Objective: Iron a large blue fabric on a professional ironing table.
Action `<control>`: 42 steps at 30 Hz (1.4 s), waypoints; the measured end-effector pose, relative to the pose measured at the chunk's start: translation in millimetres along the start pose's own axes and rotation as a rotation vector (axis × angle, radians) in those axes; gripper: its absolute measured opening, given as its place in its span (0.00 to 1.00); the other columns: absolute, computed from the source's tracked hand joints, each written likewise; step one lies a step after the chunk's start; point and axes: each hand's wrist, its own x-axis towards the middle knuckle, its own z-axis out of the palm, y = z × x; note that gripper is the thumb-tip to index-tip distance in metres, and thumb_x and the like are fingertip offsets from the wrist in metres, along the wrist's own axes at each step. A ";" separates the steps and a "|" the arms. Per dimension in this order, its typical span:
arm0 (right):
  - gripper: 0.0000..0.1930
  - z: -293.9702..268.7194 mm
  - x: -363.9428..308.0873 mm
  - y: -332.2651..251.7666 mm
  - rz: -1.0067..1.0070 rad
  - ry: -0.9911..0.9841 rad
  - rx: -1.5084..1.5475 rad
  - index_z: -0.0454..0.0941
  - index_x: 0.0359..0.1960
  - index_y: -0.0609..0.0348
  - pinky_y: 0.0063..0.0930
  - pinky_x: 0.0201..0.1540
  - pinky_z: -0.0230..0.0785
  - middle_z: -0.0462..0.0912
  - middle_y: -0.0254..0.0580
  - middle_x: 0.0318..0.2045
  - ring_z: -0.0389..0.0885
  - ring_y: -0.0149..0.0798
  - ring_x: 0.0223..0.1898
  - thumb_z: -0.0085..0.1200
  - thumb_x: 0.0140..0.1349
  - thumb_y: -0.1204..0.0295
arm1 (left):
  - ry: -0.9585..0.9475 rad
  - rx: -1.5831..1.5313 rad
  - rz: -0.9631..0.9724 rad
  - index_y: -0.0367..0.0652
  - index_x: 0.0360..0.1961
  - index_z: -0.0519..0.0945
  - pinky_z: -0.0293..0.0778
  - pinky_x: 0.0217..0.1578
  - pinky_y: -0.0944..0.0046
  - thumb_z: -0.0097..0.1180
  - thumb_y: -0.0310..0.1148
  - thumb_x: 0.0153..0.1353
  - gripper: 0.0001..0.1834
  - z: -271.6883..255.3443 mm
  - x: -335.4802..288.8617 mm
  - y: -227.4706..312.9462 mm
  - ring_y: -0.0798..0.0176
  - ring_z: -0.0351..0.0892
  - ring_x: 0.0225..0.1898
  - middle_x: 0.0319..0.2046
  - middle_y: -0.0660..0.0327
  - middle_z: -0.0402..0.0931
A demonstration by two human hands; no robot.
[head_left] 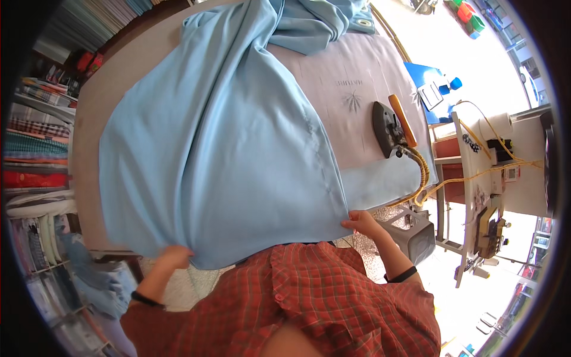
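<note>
A long light blue curtain (256,172) is spread over the padded ironing table, its near edge hanging over the table's front. Folds run from its bunched far end, where a metal eyelet (364,23) shows, down toward me. The near left corner of the cloth is gripped by my left hand (174,257), slightly blurred, with its fingers closed. At the near right corner, my right hand (361,222) pinches the edge between thumb and fingers. Between the two hands the hem stretches across in front of my body.
An iron (389,128) with an orange handle rests right of the curtain, its yellow cord (424,169) trailing off the table (89,137). A grey stool (414,238) stands below the right edge. Beyond it is a sewing machine (491,229). Shelves of folded fabric (37,146) line the left.
</note>
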 end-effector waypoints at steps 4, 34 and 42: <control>0.12 9.6 -11.2 2.6 -0.150 0.142 -0.095 0.78 0.37 0.64 0.31 0.28 0.68 0.80 0.34 0.25 0.77 0.32 0.26 0.62 0.55 0.70 | -0.372 0.302 0.122 0.46 0.41 0.81 0.75 0.42 0.48 0.56 0.39 0.51 0.17 -73.6 48.6 83.9 0.48 0.80 0.43 0.38 0.53 0.81; 0.09 -7.0 -41.1 68.0 -0.119 0.482 -0.033 0.75 0.30 0.61 0.34 0.31 0.69 0.75 0.44 0.25 0.76 0.44 0.26 0.62 0.48 0.77 | 1.194 0.147 0.275 0.49 0.55 0.71 0.71 0.47 0.46 0.48 0.36 0.61 0.20 -653.8 429.0 335.7 0.37 0.74 0.48 0.46 0.42 0.76; 0.07 -42.9 -47.5 107.9 -0.023 0.768 0.106 0.75 0.31 0.64 0.28 0.30 0.67 0.75 0.41 0.22 0.73 0.35 0.24 0.59 0.50 0.81 | 1.415 0.124 0.437 0.41 0.40 0.77 0.73 0.43 0.44 0.44 0.29 0.57 0.12 -634.0 495.5 398.3 0.39 0.78 0.41 0.35 0.43 0.79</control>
